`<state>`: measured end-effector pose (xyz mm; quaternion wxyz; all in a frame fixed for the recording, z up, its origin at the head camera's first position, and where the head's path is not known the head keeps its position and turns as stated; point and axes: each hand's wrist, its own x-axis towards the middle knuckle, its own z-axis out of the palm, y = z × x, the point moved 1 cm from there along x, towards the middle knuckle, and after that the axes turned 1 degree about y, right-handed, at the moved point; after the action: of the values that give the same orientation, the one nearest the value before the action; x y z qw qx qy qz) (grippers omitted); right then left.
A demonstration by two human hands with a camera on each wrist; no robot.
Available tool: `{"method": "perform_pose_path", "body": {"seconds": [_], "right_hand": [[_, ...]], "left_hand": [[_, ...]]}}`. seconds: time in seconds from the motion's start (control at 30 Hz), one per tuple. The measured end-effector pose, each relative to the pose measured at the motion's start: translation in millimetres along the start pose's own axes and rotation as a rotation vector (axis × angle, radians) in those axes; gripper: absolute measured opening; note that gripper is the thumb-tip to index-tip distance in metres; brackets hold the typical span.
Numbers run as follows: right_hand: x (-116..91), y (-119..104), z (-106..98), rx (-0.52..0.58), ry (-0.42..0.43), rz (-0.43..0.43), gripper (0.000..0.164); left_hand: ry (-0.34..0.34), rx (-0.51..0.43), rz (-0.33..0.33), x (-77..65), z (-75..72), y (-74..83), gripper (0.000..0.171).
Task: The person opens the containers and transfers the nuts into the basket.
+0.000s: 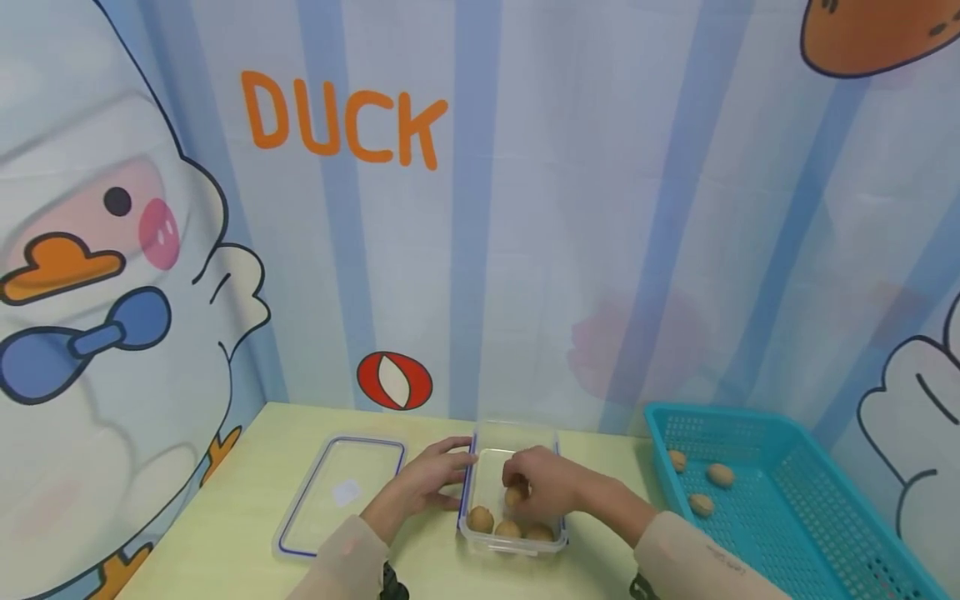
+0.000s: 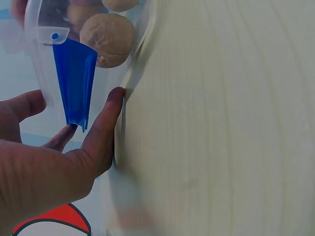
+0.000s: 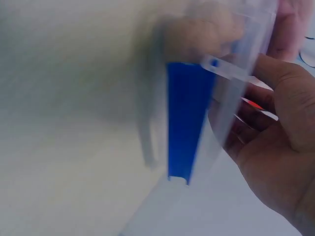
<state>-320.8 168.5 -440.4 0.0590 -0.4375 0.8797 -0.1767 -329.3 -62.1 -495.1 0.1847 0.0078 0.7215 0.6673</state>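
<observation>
A clear plastic storage box (image 1: 513, 546) with blue side latches stands on the table, with several walnuts (image 1: 481, 520) along its near end. My right hand (image 1: 551, 483) reaches down inside and pinches a walnut (image 1: 515, 496) between fingers and thumb, above the others. In the right wrist view, the box wall and a blue latch (image 3: 189, 120) partly cover that hand. Against the box's left side rests my left hand (image 1: 427, 479), fingers extended. The left wrist view shows its fingers around the hanging blue latch (image 2: 75, 83), close beside a walnut (image 2: 108, 39) behind the wall.
To the left lies a clear lid (image 1: 345, 458) with a blue seal and a small white label. A turquoise perforated basket (image 1: 723, 410) stands at the right, with several walnuts (image 1: 721, 475) in it. A printed curtain (image 1: 525, 208) closes off the back of the table.
</observation>
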Motion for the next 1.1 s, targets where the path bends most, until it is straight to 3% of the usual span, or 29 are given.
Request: {"method": "perform_pose_path", "body": {"seconds": [0.27, 0.47, 0.77, 1.1], "right_hand": [[-18, -8, -48, 0.031, 0.094, -0.019, 0.012], [-38, 0, -75, 0.084, 0.184, 0.003, 0.012], [-82, 21, -99, 0.062, 0.218, 0.152, 0.019], [-130, 56, -118, 0.074, 0.287, 0.217, 0.014]], "left_hand": [[0.009, 0.001, 0.002, 0.0, -0.2, 1.1, 0.059], [0.021, -0.001, -0.003, -0.9, -1.4, 1.9, 0.060], [0.013, -0.013, 0.004, 1.2, -0.9, -2.0, 0.061], [0.015, -0.017, 0.004, 1.8, 0.8, -3.1, 0.062]]}}
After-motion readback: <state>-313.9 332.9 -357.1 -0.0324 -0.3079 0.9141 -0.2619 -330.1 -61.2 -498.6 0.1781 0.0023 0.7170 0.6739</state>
